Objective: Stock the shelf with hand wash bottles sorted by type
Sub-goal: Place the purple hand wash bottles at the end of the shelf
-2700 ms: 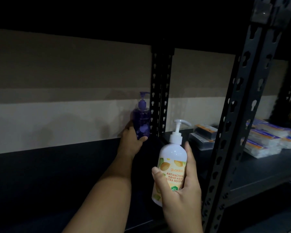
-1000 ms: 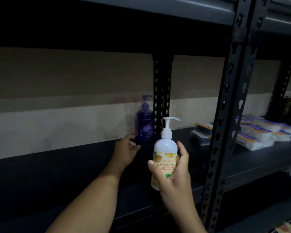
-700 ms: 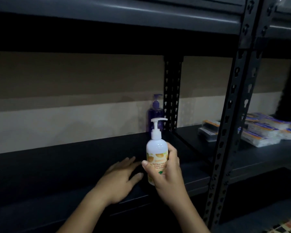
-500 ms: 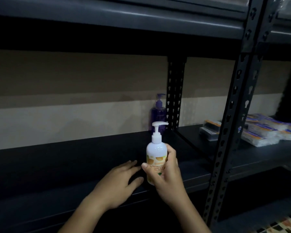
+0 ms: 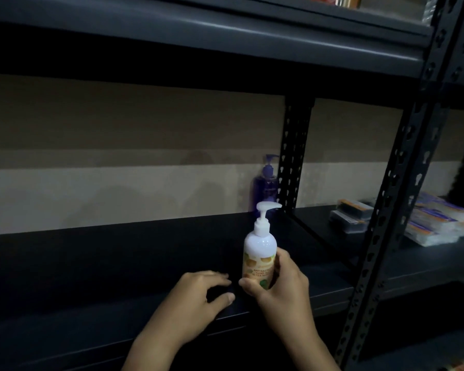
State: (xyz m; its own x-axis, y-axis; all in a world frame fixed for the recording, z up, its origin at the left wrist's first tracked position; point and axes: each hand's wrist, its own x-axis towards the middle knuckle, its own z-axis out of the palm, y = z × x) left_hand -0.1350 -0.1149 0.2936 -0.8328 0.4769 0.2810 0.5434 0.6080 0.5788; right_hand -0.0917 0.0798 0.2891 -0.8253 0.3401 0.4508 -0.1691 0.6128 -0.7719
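Note:
My right hand (image 5: 279, 287) grips a white pump bottle (image 5: 259, 250) with an orange fruit label, upright at the front of the dark shelf (image 5: 118, 263). Whether its base touches the shelf I cannot tell. My left hand (image 5: 198, 293) rests on the shelf's front edge just left of the bottle, fingers bent and holding nothing. A purple pump bottle (image 5: 264, 188) stands alone at the back right corner of the shelf, against the wall beside the rear post.
A black perforated upright (image 5: 386, 210) stands right of my hands, another (image 5: 292, 156) at the back. Beyond it, the neighbouring shelf holds flat packets (image 5: 434, 223) and dark boxes (image 5: 351, 215). A higher shelf (image 5: 225, 30) runs overhead.
My left hand let go of the purple bottle at the back and came to the shelf's front edge. My right hand lowered the white bottle toward the front of the shelf.

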